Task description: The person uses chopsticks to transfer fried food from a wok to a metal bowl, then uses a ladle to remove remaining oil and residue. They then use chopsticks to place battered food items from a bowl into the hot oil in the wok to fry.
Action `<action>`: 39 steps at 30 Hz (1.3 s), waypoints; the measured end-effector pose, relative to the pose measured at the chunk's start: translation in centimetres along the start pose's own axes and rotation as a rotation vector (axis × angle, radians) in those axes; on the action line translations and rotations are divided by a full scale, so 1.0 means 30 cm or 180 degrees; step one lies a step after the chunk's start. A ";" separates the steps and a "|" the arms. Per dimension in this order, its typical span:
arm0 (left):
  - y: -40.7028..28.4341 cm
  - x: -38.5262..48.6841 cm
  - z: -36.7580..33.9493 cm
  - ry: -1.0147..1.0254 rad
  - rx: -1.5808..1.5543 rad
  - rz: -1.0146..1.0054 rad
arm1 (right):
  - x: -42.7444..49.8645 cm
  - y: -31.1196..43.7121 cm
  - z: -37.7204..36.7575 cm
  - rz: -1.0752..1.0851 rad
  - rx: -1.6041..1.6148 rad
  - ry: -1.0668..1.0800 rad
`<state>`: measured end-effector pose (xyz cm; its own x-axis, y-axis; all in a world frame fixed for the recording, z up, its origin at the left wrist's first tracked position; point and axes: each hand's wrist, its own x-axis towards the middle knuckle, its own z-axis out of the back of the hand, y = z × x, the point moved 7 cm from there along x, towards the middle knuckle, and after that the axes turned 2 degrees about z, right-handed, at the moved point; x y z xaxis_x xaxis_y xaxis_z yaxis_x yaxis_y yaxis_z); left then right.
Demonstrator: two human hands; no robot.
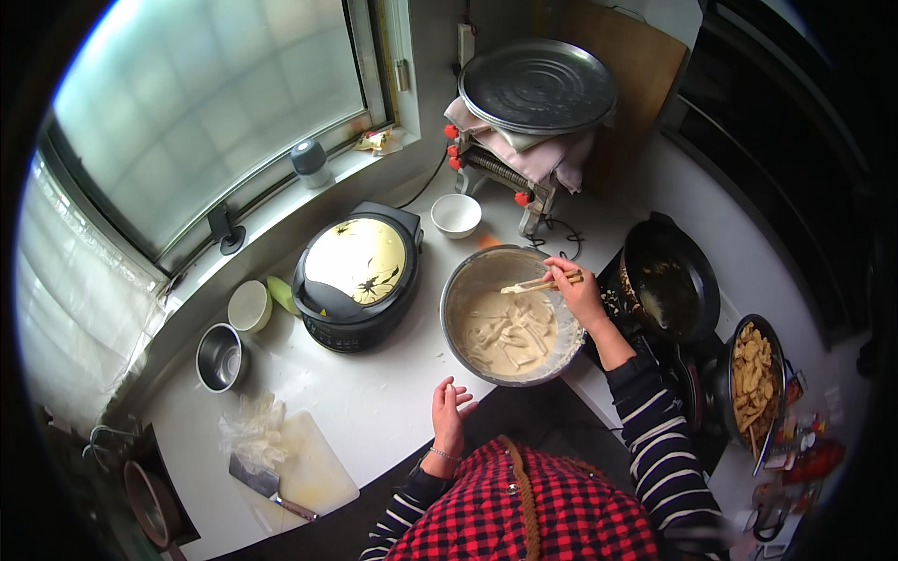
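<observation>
A large metal bowl (449,301) stands at the counter's front edge, its inner wall smeared with pale batter. Coated strips of food (515,333) lie in the batter. My right hand (579,294) is over the bowl's right rim, gripping wooden chopsticks (544,283). Their tips are above the batter and carry a small batter-coated bit. My left hand (449,414) is below the bowl's lower left rim, fingers apart and holding nothing. A pan with dark oil (659,291) is to the right of my right hand.
A bowl of fried pieces (752,379) stands at right. An electric baking pan (354,277) and a white bowl (456,215) are beyond. At left, a cleaver (254,477) lies by a cutting board (330,466) and plastic bag (256,429). A pasta machine (498,168) stands behind.
</observation>
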<state>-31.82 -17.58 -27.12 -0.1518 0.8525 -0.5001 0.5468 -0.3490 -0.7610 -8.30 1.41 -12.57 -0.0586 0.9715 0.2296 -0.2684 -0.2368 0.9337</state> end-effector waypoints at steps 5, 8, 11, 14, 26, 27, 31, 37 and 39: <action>-0.003 -0.005 -0.006 0.0053 -0.0025 -0.0005 | 0.016 -0.129 -0.031 -0.0327 0.0586 -0.0593; -0.004 -0.012 -0.009 0.0081 -0.0030 0.0039 | -0.018 -0.189 -0.078 -0.0362 0.0455 -0.0614; -0.003 -0.013 -0.013 0.0182 -0.0042 0.0074 | -0.030 -0.200 -0.100 -0.0257 0.0370 -0.0513; -0.005 -0.011 -0.034 0.0421 -0.0089 0.0041 | -0.024 -0.184 -0.112 -0.0139 0.0277 -0.0431; -0.019 0.042 -0.175 0.0567 -0.0192 -0.0009 | -0.003 -0.098 -0.210 -0.0017 -0.0015 -0.0099; -0.023 0.042 -0.180 0.0534 -0.0175 -0.0033 | 0.001 -0.095 -0.214 -0.0043 0.0054 -0.0087; -0.050 0.027 -0.211 0.0572 -0.0238 -0.0186 | 0.031 -0.116 -0.224 -0.0441 0.0567 0.0040; -0.092 -0.001 -0.244 0.0691 -0.0163 -0.0260 | 0.108 -0.208 -0.198 -0.1379 0.1201 0.0052; -0.097 -0.007 -0.246 0.0700 -0.0113 -0.0252 | 0.109 -0.249 -0.179 -0.1658 0.1463 0.0014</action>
<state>-27.29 -13.88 -21.76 -0.0144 0.9424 -0.3343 0.5695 -0.2670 -0.7774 -11.64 6.39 -20.27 -0.0368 0.9592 -0.2804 0.1717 0.2825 0.9438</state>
